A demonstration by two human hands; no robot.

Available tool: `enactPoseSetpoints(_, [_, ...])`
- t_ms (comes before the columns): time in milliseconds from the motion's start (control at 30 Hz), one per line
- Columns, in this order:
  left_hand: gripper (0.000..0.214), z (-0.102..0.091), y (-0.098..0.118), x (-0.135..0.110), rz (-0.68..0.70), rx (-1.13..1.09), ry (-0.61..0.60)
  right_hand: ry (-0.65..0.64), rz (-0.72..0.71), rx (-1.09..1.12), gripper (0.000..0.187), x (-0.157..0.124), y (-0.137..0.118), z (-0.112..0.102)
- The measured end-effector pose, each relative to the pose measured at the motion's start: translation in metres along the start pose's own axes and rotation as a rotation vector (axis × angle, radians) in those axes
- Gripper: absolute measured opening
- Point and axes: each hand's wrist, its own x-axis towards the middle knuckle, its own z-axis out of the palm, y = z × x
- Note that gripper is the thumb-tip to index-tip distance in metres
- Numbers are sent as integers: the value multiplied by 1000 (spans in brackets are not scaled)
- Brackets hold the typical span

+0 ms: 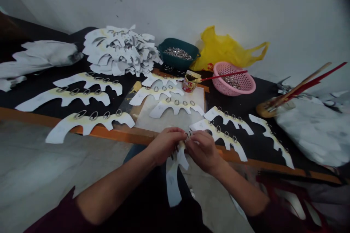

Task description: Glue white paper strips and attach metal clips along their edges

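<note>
Just past the table's front edge, my left hand is closed in a pinch on a white scalloped strip, which hangs down over my lap. My right hand meets it from the other side, its fingers pinched at a small metal ring by the strip's top edge. Where the fingertips come together, the hands hide part of the strip. Close by on the table lie similar strips with metal rings along a yellowish edge, among them a middle strip and a right-hand strip.
Behind stand a tall pile of white strips, a green basin of metal rings and a pink basket. A small tub holds a red stick. At right are brushes and a white bundle; a yellow bag lies behind.
</note>
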Motion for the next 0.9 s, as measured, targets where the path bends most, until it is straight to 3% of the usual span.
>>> enactPoseSetpoints(167, [30,-4,-1,-4,43,-32,-40,9,-54,-62,33,4,-2,1])
enactPoseSetpoints(333, [32,-10,-7,-5,81,-25,46,98,-116,-103,33,11,-7,7])
enactPoseSetpoints(533, [32,-12,-11,-11,136,-83,107,103,-106,-84,29,18,-14,9])
enactPoseSetpoints(633, [29,-14,-11,-15,225,16,169,17,23,60,20,27,-17,-5])
enactPoseSetpoints(733, [25,-17,-12,-15,377,203,272,3,310,157,13,35,-22,-19])
enactPoseSetpoints(800, [23,-18,-13,-14,446,296,301,0,429,137,14,39,-26,-19])
enactPoseSetpoints(900, [20,-17,-16,-12,503,364,302,-48,481,119,22,43,-33,-9])
